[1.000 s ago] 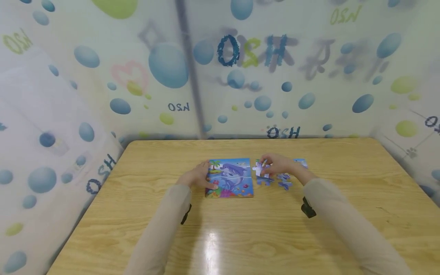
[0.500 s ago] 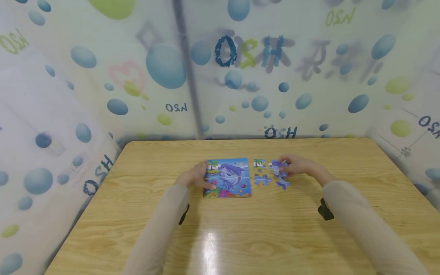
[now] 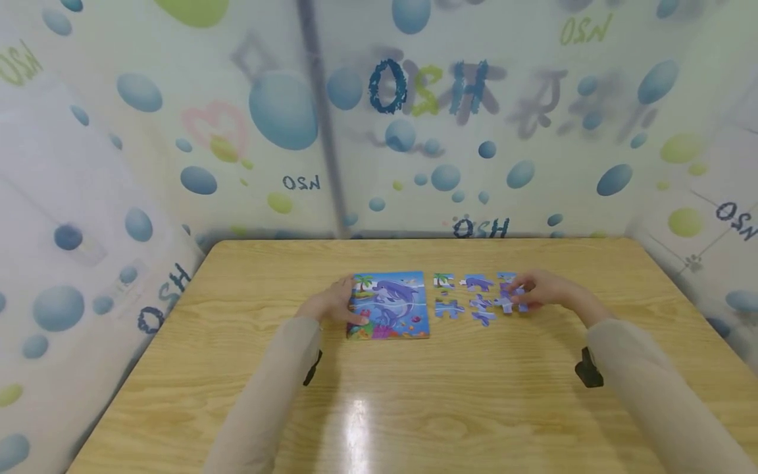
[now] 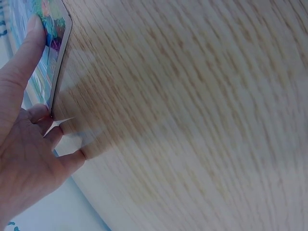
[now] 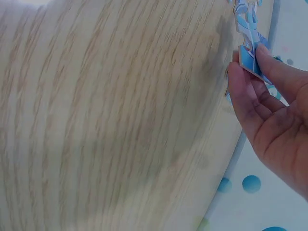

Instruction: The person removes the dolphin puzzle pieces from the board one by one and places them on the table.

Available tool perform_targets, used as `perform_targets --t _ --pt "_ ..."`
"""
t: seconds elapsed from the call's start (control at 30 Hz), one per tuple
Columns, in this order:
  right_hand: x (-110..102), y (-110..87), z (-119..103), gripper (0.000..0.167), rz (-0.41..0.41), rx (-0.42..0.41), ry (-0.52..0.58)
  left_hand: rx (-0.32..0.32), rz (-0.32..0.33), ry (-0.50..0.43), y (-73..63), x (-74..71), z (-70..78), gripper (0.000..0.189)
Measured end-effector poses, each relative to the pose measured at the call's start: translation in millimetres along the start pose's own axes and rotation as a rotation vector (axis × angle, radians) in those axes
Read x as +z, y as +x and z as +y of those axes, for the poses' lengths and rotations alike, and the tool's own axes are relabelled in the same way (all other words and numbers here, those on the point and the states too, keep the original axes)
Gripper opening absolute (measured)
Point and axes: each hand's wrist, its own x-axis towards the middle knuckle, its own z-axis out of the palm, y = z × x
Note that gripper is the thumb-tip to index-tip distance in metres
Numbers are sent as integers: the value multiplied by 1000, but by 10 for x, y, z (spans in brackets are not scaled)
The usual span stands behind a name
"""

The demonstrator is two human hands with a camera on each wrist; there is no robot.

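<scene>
On the wooden table lies a square dolphin picture board (image 3: 393, 296). My left hand (image 3: 336, 303) holds its left side, thumb flat on the picture; the left wrist view shows the other fingers (image 4: 72, 161) at its edge and on the wood. To the right, my right hand (image 3: 547, 289) pinches a blue and purple jigsaw piece (image 5: 248, 60) between thumb and fingers, over the right end of the loose pieces. Left of that hand are a palm-tree piece (image 3: 443, 281), a dolphin piece (image 3: 477, 284) and several more in two rows. The fingers partly cover the held piece.
The wooden table (image 3: 391, 401) stretches in front of both arms and out to either side. A patterned curtain (image 3: 379, 164) with blue and green dots stands along its back edge and sides. Dark wrist straps (image 3: 589, 368) show below the sleeves.
My right hand has moved rightward across the loose pieces, from the palm-tree piece to the far right end. Pieces it covered now show in two rows. The left hand keeps its place on the board.
</scene>
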Motion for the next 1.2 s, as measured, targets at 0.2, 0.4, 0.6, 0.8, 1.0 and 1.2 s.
perform_targets --t 0.2,0.4,0.6,0.8,1.0,1.2 --pt "7 -39 101 37 -3 44 51 2 -2 1 7 -4 0 98" --pt "45 -45 130 40 53 121 92 -10 2 6 -2 0 -1 98" --pt "85 -38 100 39 110 172 42 -6 -5 24 -39 3 50 97" --pt "89 -17 65 39 185 201 -10 22 -41 42 -51 37 72 92" --pt "114 75 -99 40 342 178 -64 -2 -75 69 -98 11 132 96" --pt "207 212 -354 33 362 138 -54 30 -109 121 -124 -28 137 111"
